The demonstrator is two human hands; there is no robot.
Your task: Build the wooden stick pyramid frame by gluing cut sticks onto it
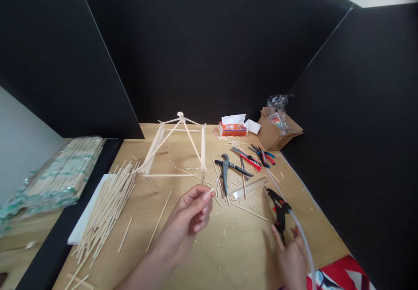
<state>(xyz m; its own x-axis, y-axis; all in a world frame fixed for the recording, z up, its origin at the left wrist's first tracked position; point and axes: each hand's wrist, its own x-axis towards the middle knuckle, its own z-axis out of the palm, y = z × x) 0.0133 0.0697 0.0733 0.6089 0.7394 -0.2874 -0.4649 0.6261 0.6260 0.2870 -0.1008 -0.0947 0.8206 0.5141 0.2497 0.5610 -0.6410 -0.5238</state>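
Observation:
Between the thumb and forefinger of my left hand (pixel 192 214) is a short piece of wooden stick (pixel 211 190), held above the table in front of the stick frame (pixel 176 175). That frame stands upright, with sloping sticks that meet at a peak. At the lower right, my right hand (pixel 290 253) is beside the handle of a black glue gun (pixel 280 214), fingers apart around its lower end. Whether the fingers touch the handle is hard to tell. A pale glue stick or cord curves from the gun's rear toward the bottom edge.
Loose sticks (pixel 109 207) lie on white paper at the left, beside wrapped bundles (pixel 62 168). Cutters (pixel 225 170), a red knife (pixel 250 159), pliers (pixel 264 155) and a ruler (pixel 250 188) lie right of centre. Behind are a tissue pack (pixel 233 129) and cardboard box (pixel 272 137).

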